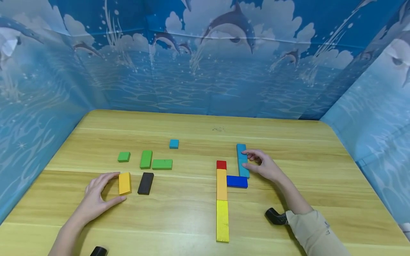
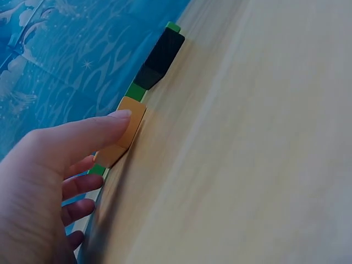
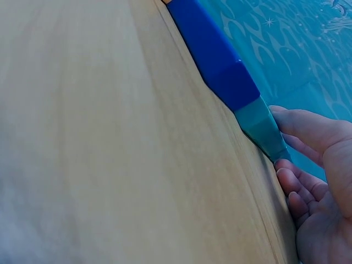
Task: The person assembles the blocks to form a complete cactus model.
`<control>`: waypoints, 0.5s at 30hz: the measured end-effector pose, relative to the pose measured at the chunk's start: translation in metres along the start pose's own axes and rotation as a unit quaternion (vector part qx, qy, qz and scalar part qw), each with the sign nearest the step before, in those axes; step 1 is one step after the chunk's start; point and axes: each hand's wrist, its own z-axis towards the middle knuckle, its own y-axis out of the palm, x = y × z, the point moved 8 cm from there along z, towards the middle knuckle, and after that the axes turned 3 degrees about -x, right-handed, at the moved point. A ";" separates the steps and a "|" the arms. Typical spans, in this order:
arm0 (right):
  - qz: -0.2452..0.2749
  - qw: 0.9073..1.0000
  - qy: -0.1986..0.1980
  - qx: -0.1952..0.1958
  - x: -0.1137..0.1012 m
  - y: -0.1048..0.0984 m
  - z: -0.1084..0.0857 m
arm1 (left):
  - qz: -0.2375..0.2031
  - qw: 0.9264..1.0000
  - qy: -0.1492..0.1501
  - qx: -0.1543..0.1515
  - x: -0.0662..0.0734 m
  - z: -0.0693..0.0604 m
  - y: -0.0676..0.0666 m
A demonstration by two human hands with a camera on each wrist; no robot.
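My left hand (image 1: pixel 94 197) spreads its thumb and forefinger around the ends of an orange-yellow block (image 1: pixel 125 183); whether the fingertips touch it is unclear. In the left wrist view the thumb covers part of that orange block (image 2: pixel 132 124). On the right, my right hand (image 1: pixel 263 165) touches the right side of two light blue blocks (image 1: pixel 242 161) set end to end. Their near end meets a dark blue block (image 1: pixel 237 181). That block adjoins a column of red (image 1: pixel 221 164), light orange (image 1: pixel 221 185) and yellow (image 1: pixel 222 221) blocks.
Beside the orange-yellow block lies a black block (image 1: pixel 145 183). Green blocks (image 1: pixel 162 164) and a small light blue block (image 1: pixel 174 144) lie farther back. A black device (image 1: pixel 276 216) is at the right wrist. A dolphin-print curtain (image 1: pixel 205 81) surrounds the wooden table (image 1: pixel 179 220).
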 end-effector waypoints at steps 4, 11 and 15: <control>0.002 1.000 -0.002 -0.001 0.000 0.000 0.000 | 0.003 1.000 -0.008 0.003 -0.001 0.000 -0.001; 0.001 1.000 -0.005 0.000 0.000 0.000 0.001 | 0.007 1.000 -0.012 0.002 -0.002 0.001 0.000; 0.003 1.000 -0.002 -0.001 0.000 0.000 0.001 | 0.002 1.000 -0.022 0.004 -0.003 0.001 0.000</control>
